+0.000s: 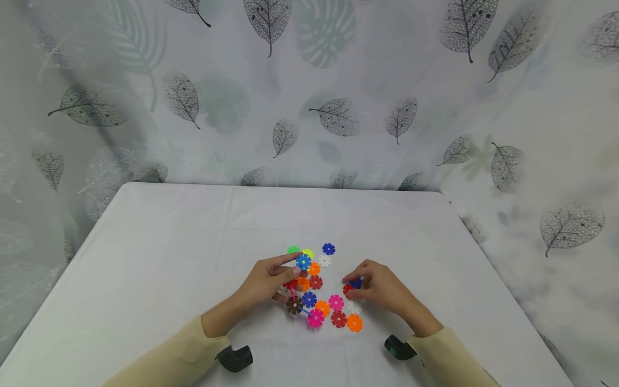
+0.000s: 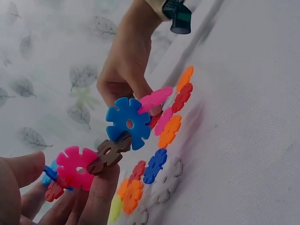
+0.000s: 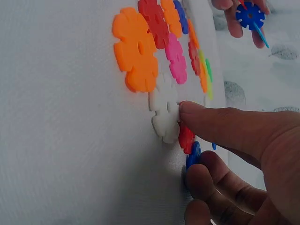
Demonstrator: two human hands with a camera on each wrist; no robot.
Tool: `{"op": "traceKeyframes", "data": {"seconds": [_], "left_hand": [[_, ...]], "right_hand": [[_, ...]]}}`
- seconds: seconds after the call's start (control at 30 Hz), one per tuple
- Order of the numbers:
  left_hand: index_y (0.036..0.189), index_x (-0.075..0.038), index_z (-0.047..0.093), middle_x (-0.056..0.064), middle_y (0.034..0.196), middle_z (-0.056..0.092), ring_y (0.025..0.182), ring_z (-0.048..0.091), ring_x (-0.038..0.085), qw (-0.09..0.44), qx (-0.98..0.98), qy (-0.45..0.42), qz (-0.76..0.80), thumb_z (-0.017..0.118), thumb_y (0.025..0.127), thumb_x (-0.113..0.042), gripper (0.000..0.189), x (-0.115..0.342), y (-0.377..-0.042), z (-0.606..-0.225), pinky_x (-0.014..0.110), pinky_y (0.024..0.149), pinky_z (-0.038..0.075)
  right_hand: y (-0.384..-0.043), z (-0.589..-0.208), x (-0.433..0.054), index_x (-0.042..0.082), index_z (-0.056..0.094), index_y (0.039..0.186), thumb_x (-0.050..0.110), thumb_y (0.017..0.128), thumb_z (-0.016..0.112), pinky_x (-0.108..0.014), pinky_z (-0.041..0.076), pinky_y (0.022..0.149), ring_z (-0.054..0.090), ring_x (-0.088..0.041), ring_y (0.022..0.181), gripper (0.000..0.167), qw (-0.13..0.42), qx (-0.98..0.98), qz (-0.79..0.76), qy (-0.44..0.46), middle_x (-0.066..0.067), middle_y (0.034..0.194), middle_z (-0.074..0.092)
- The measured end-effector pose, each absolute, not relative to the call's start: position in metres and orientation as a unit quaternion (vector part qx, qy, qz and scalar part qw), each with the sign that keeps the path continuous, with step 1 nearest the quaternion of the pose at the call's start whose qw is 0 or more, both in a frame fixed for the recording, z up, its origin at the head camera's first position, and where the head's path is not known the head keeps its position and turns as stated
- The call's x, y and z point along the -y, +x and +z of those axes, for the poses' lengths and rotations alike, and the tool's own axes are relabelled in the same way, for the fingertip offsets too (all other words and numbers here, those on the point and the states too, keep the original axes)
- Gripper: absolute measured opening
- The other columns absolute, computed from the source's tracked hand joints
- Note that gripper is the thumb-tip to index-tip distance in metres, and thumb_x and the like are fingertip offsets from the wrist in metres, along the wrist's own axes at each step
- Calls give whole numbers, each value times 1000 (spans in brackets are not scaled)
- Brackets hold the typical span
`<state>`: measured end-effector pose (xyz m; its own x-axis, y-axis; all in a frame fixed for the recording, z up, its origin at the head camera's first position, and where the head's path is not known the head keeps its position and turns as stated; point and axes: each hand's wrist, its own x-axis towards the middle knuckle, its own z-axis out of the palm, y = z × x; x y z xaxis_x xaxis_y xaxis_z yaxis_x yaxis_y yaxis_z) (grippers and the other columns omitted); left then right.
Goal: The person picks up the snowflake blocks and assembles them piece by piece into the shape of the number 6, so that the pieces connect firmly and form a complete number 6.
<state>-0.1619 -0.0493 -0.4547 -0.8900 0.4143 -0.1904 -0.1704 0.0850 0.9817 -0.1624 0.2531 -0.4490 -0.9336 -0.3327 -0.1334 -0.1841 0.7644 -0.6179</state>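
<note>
My left hand [image 1: 263, 279] holds up a chain of notched plastic flower discs slotted into one another. A light blue disc [image 1: 303, 262] is at its upper end, and a brown disc [image 1: 294, 306] and a pink disc [image 1: 316, 318] are lower down. In the left wrist view, a pink disc [image 2: 75, 164] sits among the fingers, with a blue disc [image 2: 119, 117] beyond the brown one. My right hand [image 1: 382, 287] is low over the table. Its fingertips touch a dark blue disc [image 3: 193, 155], and its thumb is over a red disc [image 3: 186, 138] next to a white disc [image 3: 164, 115].
Several loose discs lie between the hands, among them an orange disc [image 1: 355, 323], a red disc [image 1: 339, 319] and a pink disc [image 1: 336, 302]. Farther back is a dark blue disc [image 1: 329, 249]. A white cloth covers the table [image 1: 193, 231]; a leaf-print curtain [image 1: 232, 107] hangs behind.
</note>
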Motion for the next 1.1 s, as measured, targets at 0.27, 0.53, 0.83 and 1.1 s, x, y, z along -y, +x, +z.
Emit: {"op": "traceKeyframes", "data": {"seconds": [0.27,0.53,0.83,1.1], "left_hand": [[147,-17,55,12,119,72,95,69,23,224,-703,73,671,69,98,-31,53,47,-163,-455,38,67,61],[146,-17,57,11,119,72,96,69,22,229,-703,59,671,69,97,-32,52,45,-162,-453,38,67,61],[146,-16,57,13,118,72,91,71,23,237,-694,57,678,70,97,-33,53,44,-161,-454,37,67,60],[147,-16,56,10,122,71,98,70,22,239,-698,56,672,70,97,-34,55,41,-160,-453,37,67,60]], "right_hand": [[-167,-448,-254,24,80,98,25,78,89,-27,51,64,54,-14,80,23,121,-944,-280,-124,7,95,61],[-171,-447,-252,20,72,94,21,79,89,-30,52,67,55,-15,79,23,159,-938,-281,-125,6,89,60],[-169,-444,-250,21,67,85,22,76,91,-31,51,62,54,-17,73,26,145,-941,-290,-97,5,83,60],[-168,-446,-243,21,73,95,26,82,87,-27,54,61,60,-13,73,21,79,-931,-340,-106,10,82,66]]}}
